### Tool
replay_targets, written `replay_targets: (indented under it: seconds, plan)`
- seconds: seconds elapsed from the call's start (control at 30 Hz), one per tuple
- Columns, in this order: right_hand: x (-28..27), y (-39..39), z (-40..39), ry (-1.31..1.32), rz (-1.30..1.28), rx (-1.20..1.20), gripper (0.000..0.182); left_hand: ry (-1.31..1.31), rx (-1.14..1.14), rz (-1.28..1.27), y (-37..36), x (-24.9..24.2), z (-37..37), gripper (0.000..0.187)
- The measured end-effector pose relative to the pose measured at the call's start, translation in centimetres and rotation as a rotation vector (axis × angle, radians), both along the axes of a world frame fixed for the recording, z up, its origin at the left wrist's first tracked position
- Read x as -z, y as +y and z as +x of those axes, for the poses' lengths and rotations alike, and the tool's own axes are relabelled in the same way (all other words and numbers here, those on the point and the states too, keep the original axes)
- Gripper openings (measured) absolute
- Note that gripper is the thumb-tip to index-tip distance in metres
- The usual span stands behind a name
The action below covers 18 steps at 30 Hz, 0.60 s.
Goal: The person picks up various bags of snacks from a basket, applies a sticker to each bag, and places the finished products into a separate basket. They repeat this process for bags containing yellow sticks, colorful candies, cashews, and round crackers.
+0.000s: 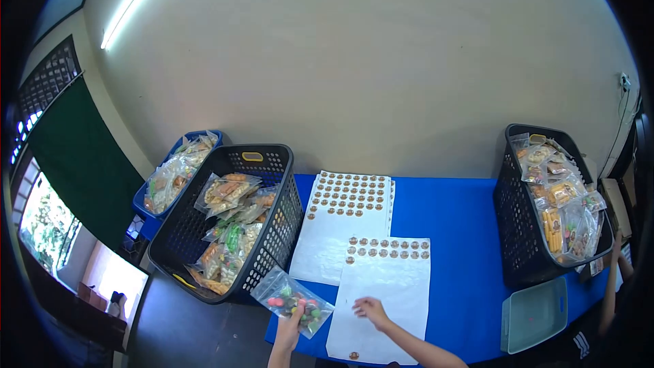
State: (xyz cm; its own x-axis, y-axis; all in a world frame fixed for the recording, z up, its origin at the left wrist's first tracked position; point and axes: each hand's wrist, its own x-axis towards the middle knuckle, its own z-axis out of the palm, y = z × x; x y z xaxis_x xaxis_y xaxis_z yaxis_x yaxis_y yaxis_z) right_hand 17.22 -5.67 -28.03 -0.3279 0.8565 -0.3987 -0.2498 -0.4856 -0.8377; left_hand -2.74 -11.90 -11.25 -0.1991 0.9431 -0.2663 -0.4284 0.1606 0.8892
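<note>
I see left hand (291, 316) grasping candy bag (292, 300) at near counter (463, 245) edge | right hand (370, 309) released, fingers down on sticker sheet (381, 300) | bag lies just left of right hand, long axis slanting far-left to near-right

Both forearms run off the bottom edge at six o'clock, so nothing above the wrists shows. The left hand (291, 319) has its fingers tucked behind the clear snack bag (293, 301), and the sweets inside are too small to name. The round stickers (347, 195) on the far sticker sheet (340, 232) at twelve o'clock carry a print too small to read. The near sticker sheet (388, 300) has its lower edge cut off. In the left black basket (272, 245) at ten o'clock the lower packets are buried under the upper ones. At four o'clock another person's arm (608, 293) is mostly lost in the dark rim.
</note>
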Motion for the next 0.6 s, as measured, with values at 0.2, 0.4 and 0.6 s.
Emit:
replay_targets:
  seconds: [0.2,0.4,0.6]
  plan:
    - [6.9,12.5,-3.6,-0.686,0.523,0.194,0.028,0.053,-0.151,0.043,-1.8,1.4,-1.6,0.027]
    - [4.9,14.0,-5.9,-1.247,0.388,0.041,0.044,0.148,-0.202,0.016,-2.7,1.2,-1.9,0.027]
    - [5.3,13.3,-5.8,-1.209,0.447,0.055,0.048,0.168,-0.254,-0.033,-3.3,1.1,-3.5,0.021]
